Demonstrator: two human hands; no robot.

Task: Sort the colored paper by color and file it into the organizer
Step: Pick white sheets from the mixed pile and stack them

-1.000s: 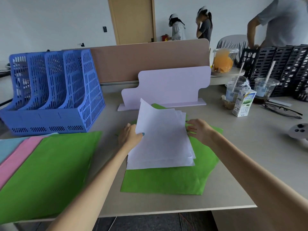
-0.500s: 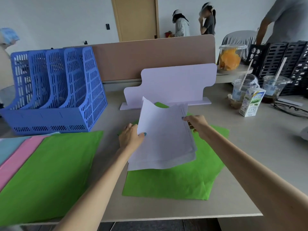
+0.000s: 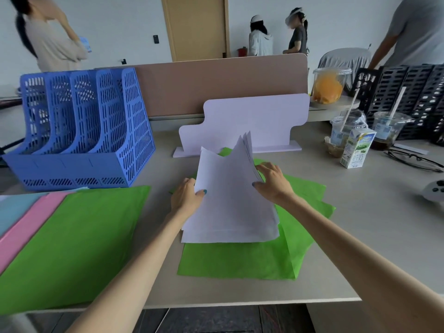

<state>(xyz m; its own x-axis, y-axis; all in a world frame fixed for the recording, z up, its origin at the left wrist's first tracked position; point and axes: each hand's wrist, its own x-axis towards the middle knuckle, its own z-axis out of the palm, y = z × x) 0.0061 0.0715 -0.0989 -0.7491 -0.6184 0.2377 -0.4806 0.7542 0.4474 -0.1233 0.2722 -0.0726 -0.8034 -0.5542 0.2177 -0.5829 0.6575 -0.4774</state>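
White paper stack (image 3: 230, 207) | tilted up, lower edge on green sheets (image 3: 240, 260) | left hand (image 3: 186, 198) grips left edge, right hand (image 3: 272, 182) grips right edge

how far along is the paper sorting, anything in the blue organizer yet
Early. Done: a green pile, pink sheet and light blue sheet lie overlapped at the desk's left. In hand: the left hand and right hand grip the white stack, tilted up off the loose green sheets. Left: no paper shows in the blue organizer, so all filing remains.
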